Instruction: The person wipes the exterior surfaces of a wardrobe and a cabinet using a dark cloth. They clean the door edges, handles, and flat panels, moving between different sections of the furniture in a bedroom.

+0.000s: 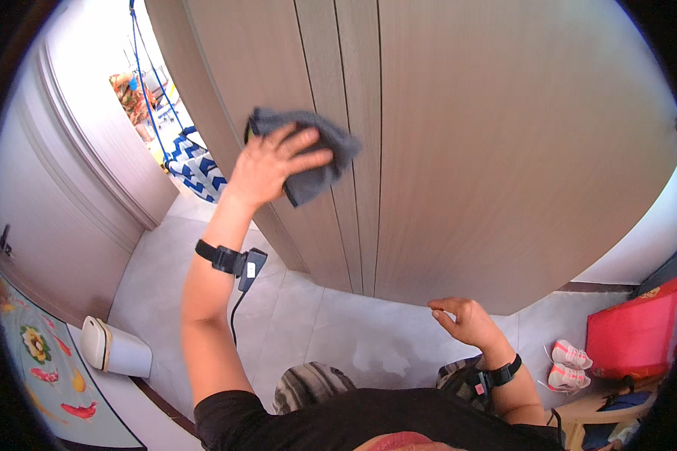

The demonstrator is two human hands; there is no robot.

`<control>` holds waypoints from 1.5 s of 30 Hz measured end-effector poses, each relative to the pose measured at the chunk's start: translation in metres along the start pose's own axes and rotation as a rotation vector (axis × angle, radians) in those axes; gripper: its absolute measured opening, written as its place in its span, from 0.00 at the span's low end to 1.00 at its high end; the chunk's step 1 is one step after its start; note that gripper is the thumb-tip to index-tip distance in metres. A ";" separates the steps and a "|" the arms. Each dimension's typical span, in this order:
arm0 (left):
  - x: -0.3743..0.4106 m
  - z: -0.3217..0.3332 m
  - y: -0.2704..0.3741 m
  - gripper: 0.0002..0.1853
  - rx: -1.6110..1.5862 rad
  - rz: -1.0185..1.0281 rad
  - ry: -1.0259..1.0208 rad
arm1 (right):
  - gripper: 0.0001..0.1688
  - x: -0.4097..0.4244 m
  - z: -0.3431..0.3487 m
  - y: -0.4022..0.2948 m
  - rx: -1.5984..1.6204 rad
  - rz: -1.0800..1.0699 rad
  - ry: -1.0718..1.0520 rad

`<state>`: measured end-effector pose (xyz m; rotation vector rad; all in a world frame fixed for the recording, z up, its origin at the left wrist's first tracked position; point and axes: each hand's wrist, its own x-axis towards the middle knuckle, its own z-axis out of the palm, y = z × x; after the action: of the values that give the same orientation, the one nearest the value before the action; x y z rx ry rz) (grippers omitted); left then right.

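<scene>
My left hand [271,163] lies with its fingers spread on a dark grey cloth [316,183]. It holds the cloth flat against a wood-grain door panel [457,141], over the vertical grooves left of the middle. The cloth is slightly blurred, and part of it is hidden beneath the hand. Lower down, my right hand [465,321] hovers in front of the door's bottom edge with nothing in it. Its fingers are loosely bent, and a small gap shows between thumb and forefinger.
A white lidded bin [121,349] stands at the lower left, near a second door [62,225]. At the right, pink-and-white sneakers [570,366] rest on the tiled floor [271,332] beside a red box-like object [626,338]. A blue-and-white hanging seat [197,169] shows through the doorway.
</scene>
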<state>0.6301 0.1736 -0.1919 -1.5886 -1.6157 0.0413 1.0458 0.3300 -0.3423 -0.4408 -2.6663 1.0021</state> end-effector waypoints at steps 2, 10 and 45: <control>0.034 -0.023 -0.014 0.55 0.092 -0.097 0.138 | 0.14 -0.002 -0.003 0.002 0.013 0.024 0.011; 0.152 -0.096 -0.005 0.40 -0.051 -0.509 0.609 | 0.15 -0.005 -0.004 0.012 0.022 -0.028 0.005; -0.020 0.024 0.036 0.49 -0.093 -0.370 0.030 | 0.19 -0.015 -0.007 0.018 -0.021 -0.117 -0.063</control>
<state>0.6419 0.1766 -0.2379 -1.3267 -1.8856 -0.2553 1.0654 0.3412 -0.3516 -0.2581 -2.7248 0.9696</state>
